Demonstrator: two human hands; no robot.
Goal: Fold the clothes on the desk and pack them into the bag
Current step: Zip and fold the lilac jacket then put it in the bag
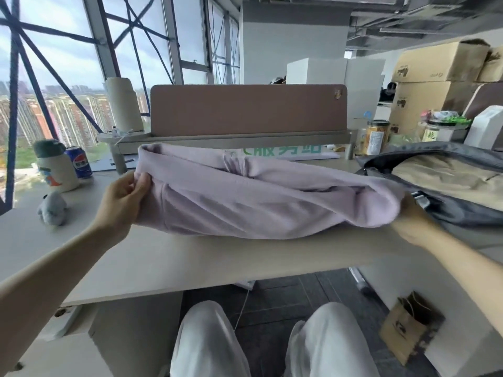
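A folded lilac garment [258, 194] is lifted just above the beige desk [190, 257], held at both ends. My left hand [123, 198] grips its left end, thumb on top of the cloth. My right hand [415, 224] holds the right end, its fingers hidden under the fabric. To the right lies a grey bag [446, 210], open, with a beige garment [449, 178] lying inside it. The lilac garment's right end reaches the bag's opening.
A brown divider panel [247, 110] stands behind the garment. At the left are a plush-covered bottle [55, 167], a blue soda can [80, 161] and a small grey plush toy [53, 208]. Jars [377, 137] and cardboard boxes [435, 85] fill the back right. A paper bag [408, 325] sits on the floor.
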